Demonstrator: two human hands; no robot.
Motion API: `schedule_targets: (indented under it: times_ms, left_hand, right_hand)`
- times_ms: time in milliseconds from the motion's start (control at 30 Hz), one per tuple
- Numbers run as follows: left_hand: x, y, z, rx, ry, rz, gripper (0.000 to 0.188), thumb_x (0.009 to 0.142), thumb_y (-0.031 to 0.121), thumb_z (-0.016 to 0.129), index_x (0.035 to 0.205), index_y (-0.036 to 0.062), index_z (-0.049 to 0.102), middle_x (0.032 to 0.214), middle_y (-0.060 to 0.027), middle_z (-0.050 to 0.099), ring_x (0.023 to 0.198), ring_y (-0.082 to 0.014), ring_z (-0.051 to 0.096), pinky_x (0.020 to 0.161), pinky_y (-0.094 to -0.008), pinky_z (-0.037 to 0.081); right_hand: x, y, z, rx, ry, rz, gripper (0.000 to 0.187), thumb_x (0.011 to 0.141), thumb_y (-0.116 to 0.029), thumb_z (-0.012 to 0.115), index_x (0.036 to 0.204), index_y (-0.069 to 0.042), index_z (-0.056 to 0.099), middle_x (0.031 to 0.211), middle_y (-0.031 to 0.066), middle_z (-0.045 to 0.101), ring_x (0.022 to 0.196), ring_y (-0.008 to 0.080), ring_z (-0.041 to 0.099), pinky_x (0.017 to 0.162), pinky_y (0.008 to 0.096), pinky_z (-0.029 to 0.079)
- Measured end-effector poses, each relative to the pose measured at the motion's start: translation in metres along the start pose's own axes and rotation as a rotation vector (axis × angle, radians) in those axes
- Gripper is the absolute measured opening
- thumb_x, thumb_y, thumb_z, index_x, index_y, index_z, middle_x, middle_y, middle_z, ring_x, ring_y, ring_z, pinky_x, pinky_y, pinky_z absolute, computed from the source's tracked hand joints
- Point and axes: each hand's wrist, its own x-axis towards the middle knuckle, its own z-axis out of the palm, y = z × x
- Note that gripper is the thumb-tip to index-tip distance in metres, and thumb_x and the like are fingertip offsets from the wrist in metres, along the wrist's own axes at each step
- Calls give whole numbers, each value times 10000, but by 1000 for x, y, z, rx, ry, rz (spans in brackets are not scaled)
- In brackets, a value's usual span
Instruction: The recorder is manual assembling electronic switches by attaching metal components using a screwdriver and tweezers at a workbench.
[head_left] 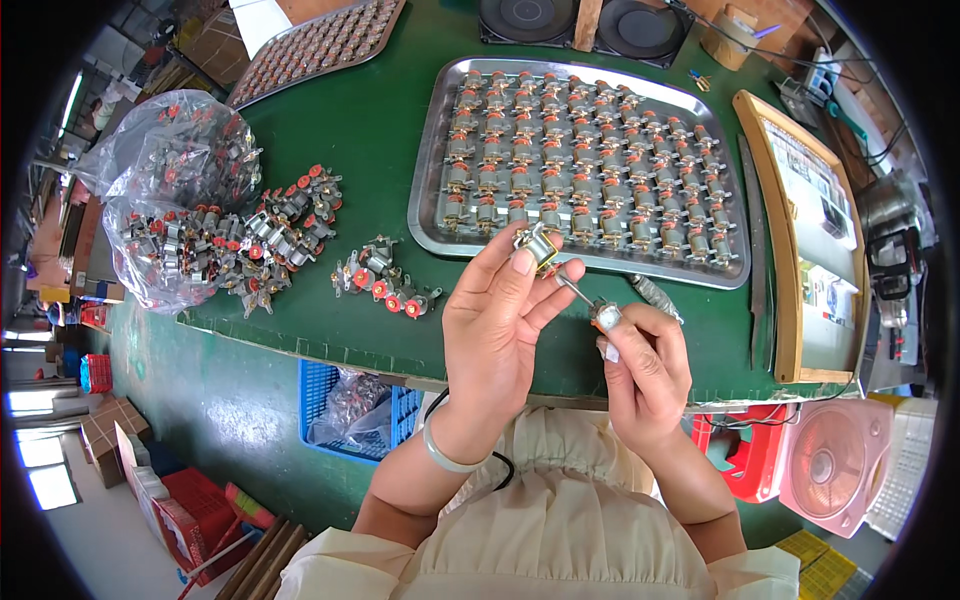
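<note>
My left hand (490,320) is raised above the table's near edge, thumb and fingers closed on a small metal motor (538,247). In the fingers of my right hand (648,375) is a small tool with a thin metal rod (575,291); its short handle is mostly covered, so its kind is unclear. The rod's end points toward the motor, close to my left fingers. Just beyond both hands lies a metal tray (430,200) bearing rows of small motors with orange-red tops. A few loose motors (380,280) rest on the table left of my left hand.
A clear plastic bag (180,130) spills a pile of motors at the left. Another filled tray (320,50) is behind it. Two black square fans (640,28) stand at the back. At right leans a wood-framed board (790,240). A blue basket (315,405) sits below the edge.
</note>
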Motion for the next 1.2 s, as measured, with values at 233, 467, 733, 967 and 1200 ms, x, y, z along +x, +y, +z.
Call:
schedule_targets:
  times_ms: [233,467,733,967,1200]
  left_hand:
    - [1,-5,2,56,19,63,327,870,123,486,1168,4,423,1019,-127,568,887,-236,597,723,-294,515]
    - [-1,-5,2,119,-7,185,334,856,94,505,1163,-8,420,1020,-153,568,870,-257,601,741,-320,512]
    - [-3,-8,-1,139,-71,243,331,856,75,495,1172,8,422,1034,-174,562,865,-278,602,733,-333,519]
    - [-2,-8,-2,125,-116,265,336,853,64,494,1176,8,421,1029,-188,563,866,-279,601,741,-356,521]
    - [-5,-8,-7,138,-158,267,349,845,62,507,1177,2,416,1026,-190,564,885,-286,593,746,-366,521]
  right_hand:
    - [1,1,0,65,-3,31,364,732,106,532,1082,5,536,945,141,501,726,178,530,584,252,461]
    - [7,3,-17,1476,-266,1117,341,915,-302,356,1104,-25,415,616,58,442,427,55,314,378,198,303]
    - [2,1,-6,288,88,300,232,855,-146,510,1001,4,409,700,71,524,502,45,394,436,186,320]
    - [9,-9,-8,951,-109,927,325,896,-314,418,929,8,448,677,21,445,532,51,399,426,201,338]
    - [15,-2,-20,1049,-260,1187,496,914,-395,324,775,34,531,428,58,417,360,109,403,377,229,321]
